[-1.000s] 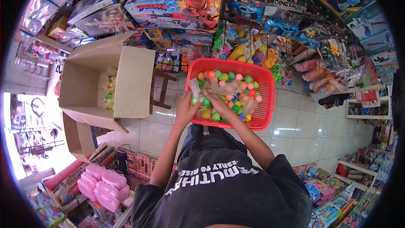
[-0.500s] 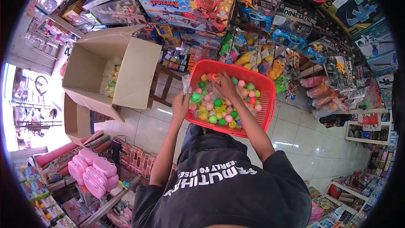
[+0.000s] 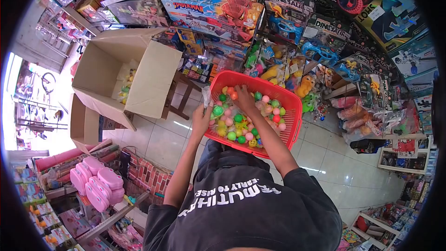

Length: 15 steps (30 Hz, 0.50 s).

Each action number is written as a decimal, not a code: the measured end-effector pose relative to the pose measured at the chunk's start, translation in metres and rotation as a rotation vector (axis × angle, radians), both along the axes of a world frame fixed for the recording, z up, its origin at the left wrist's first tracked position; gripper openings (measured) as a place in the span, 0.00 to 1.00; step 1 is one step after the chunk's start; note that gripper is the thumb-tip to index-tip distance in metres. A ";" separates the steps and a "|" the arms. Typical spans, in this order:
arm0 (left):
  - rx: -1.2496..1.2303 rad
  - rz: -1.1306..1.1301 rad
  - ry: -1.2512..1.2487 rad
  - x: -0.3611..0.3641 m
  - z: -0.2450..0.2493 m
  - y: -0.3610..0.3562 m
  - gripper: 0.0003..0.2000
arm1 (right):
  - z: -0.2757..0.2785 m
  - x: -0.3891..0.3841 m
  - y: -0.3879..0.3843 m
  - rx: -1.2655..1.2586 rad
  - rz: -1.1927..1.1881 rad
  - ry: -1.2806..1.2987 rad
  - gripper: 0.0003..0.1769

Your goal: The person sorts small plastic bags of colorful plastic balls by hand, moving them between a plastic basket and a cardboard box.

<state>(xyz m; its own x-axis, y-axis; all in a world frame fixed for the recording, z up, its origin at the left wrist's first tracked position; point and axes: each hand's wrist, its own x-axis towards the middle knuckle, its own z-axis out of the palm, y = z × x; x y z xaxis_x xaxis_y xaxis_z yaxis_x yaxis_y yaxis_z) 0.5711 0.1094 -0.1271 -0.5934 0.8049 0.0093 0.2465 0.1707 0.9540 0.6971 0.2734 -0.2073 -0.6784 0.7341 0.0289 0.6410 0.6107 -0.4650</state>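
A red plastic basket (image 3: 291,135) full of small colourful balls (image 3: 238,118) rests by my knees. My left hand (image 3: 201,119) is at its left rim, closed on a clear plastic bag (image 3: 206,95) with a green ball (image 3: 217,111) showing inside it. Reaching over the balls, my right hand (image 3: 245,101) has its fingers curled around an orange ball (image 3: 234,95) near the far left corner. The palm side of that hand is hidden from above.
An open cardboard box (image 3: 155,76) with bagged balls inside stands on a wooden stool (image 3: 186,94) to the left. Pink cases (image 3: 100,183) are stacked at lower left. Boxed toys (image 3: 211,11) and hanging dinosaur packs (image 3: 323,37) line the far side. White tiles (image 3: 320,151) cover the floor.
The view has shifted slightly, moving the basket a little lower in the picture. My right hand has moved slightly among the balls near the orange ones. My left hand still grips the bag.
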 end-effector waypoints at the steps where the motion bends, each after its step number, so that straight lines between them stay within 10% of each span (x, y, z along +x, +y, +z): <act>1: 0.000 0.001 0.002 -0.001 0.001 0.000 0.14 | -0.001 0.000 -0.001 0.008 0.012 0.053 0.29; 15: 0.090 0.067 -0.354 0.009 -0.016 0.002 0.15 | -0.004 0.047 -0.003 -0.734 -0.034 0.672 0.15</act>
<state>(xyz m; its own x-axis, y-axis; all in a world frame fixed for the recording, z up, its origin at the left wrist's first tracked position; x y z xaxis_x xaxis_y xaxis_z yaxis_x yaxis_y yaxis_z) 0.5796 0.1118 -0.1428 -0.6241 0.7692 -0.1375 -0.1105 0.0873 0.9900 0.7436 0.2699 -0.2109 -0.6661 0.7426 -0.0695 0.1174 0.0124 -0.9930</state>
